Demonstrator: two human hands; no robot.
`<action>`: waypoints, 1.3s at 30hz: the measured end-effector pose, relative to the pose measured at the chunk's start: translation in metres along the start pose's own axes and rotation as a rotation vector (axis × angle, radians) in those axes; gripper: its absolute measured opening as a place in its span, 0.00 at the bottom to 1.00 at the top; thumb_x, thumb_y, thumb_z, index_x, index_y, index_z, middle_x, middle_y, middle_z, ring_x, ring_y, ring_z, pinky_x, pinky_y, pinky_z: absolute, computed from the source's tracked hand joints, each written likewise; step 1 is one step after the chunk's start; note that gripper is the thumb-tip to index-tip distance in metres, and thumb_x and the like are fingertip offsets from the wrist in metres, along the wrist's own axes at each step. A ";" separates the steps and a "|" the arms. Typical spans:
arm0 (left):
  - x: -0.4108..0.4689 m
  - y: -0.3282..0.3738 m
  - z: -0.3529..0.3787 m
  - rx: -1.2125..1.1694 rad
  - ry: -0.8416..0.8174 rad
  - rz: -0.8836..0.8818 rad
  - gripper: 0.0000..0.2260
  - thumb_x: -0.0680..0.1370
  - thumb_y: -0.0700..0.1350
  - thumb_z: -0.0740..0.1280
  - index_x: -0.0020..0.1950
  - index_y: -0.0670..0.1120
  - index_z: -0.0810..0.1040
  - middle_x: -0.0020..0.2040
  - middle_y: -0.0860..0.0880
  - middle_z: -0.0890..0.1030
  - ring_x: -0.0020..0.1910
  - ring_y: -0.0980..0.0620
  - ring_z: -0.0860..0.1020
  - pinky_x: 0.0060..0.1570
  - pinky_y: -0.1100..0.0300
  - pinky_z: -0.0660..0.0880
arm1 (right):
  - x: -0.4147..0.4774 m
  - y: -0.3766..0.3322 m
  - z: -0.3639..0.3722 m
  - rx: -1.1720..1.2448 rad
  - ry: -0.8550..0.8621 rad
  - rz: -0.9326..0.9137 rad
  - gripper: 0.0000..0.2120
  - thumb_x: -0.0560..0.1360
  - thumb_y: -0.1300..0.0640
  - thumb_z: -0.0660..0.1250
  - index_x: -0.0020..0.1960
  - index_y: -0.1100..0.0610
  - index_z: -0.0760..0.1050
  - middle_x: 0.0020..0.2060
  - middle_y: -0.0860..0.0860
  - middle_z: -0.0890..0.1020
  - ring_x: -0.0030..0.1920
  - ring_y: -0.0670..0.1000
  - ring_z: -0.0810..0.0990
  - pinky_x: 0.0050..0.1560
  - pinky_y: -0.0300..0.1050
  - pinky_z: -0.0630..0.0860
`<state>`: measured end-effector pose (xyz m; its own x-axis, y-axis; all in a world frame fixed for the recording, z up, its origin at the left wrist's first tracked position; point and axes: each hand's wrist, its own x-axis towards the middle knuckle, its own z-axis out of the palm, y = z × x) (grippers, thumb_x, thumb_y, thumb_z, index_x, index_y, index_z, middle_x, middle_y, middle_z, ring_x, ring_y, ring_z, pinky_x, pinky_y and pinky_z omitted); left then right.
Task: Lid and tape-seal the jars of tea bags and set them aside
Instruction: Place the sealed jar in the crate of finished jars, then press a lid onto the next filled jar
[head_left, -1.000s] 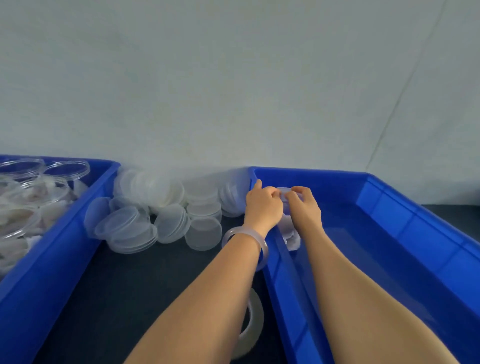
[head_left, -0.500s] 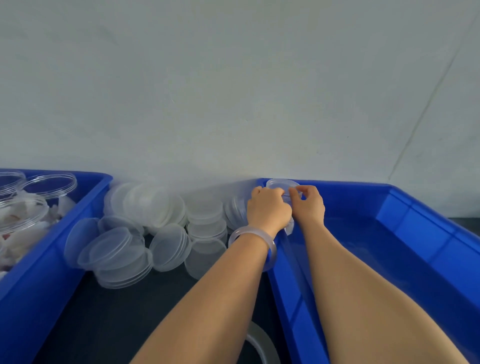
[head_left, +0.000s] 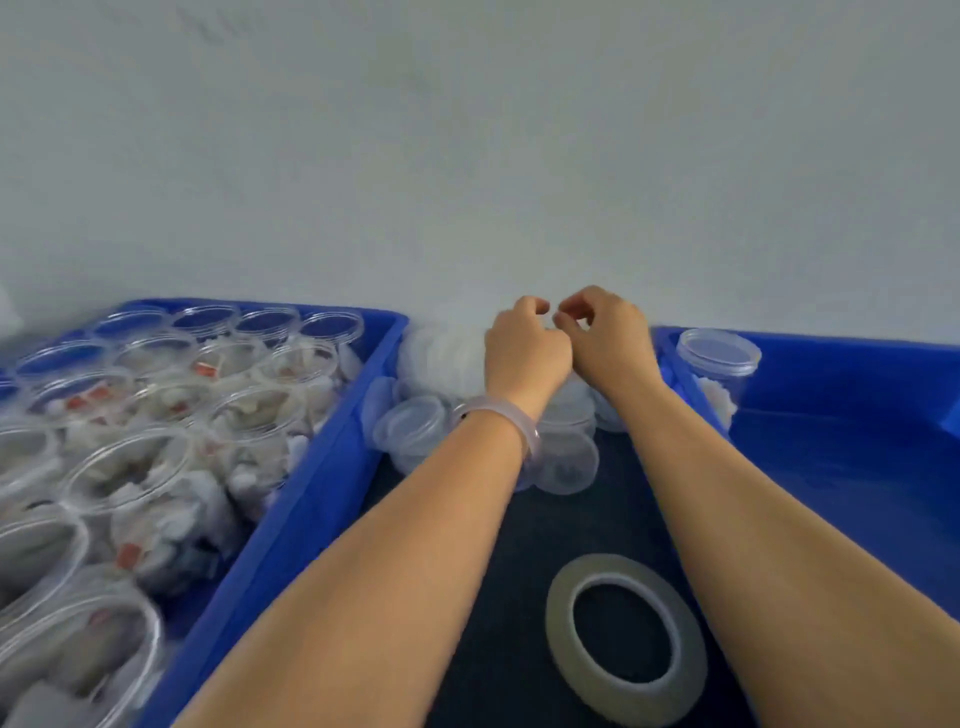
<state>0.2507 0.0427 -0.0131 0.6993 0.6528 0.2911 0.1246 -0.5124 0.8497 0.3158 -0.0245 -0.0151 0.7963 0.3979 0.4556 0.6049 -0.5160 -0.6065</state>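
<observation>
**Both hands raised over the lid pile, one lidded jar in the right bin**

Head view. With a clock face laid on the dark surface (head_left: 511, 597), the two hands meet at 12 o'clock, in front of the pale wall (head_left: 467, 156). The left hand (head_left: 524, 358) and the right hand (head_left: 610, 345) touch at the knuckles. The left fingers (head_left: 535, 306) are curled in towards the palm. The right forefinger and thumb are bent towards each other with their tips close. Whether either hand pinches anything between those tips cannot be told. A translucent bangle (head_left: 524, 431) sits on the left wrist.

The lidded jar (head_left: 719, 374) stands upright at 3 o'clock of the right hand, in the far left corner of the right blue bin (head_left: 857, 441). White tea bags show through its clear wall, and neither hand touches it.

Under the hands, at 12 o'clock on the surface, lies a heap of loose clear lids (head_left: 415, 431), some flat and some leaning. At 6 o'clock the tape roll (head_left: 623, 701) lies flat between the forearms.

The left blue bin (head_left: 322, 483), at 9 o'clock, is packed with open jars (head_left: 249, 421) holding tea bags (head_left: 156, 525); the nearest of them are blurred.
</observation>
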 end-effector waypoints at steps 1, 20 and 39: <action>-0.004 -0.006 -0.025 0.073 0.072 0.013 0.18 0.77 0.37 0.59 0.67 0.45 0.73 0.65 0.43 0.74 0.65 0.44 0.72 0.60 0.56 0.70 | -0.012 -0.026 0.011 0.091 -0.057 -0.044 0.10 0.77 0.60 0.62 0.56 0.59 0.78 0.52 0.56 0.82 0.54 0.56 0.78 0.48 0.44 0.70; -0.035 -0.020 -0.210 0.922 0.129 -0.020 0.06 0.77 0.43 0.64 0.51 0.43 0.77 0.47 0.42 0.78 0.49 0.40 0.78 0.41 0.53 0.68 | -0.089 -0.179 0.088 0.448 -0.358 -0.194 0.18 0.69 0.57 0.71 0.56 0.56 0.68 0.56 0.56 0.76 0.53 0.54 0.76 0.45 0.42 0.71; -0.149 -0.108 -0.040 -0.603 0.178 -0.022 0.12 0.77 0.51 0.58 0.55 0.52 0.78 0.49 0.61 0.82 0.53 0.59 0.79 0.51 0.67 0.73 | -0.208 -0.020 0.028 0.490 -0.271 0.092 0.43 0.62 0.51 0.77 0.72 0.49 0.60 0.64 0.44 0.72 0.62 0.42 0.73 0.60 0.38 0.73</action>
<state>0.1047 0.0235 -0.1307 0.5665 0.7692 0.2958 -0.3177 -0.1274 0.9396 0.1380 -0.0755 -0.1153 0.7765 0.5817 0.2422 0.4082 -0.1716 -0.8966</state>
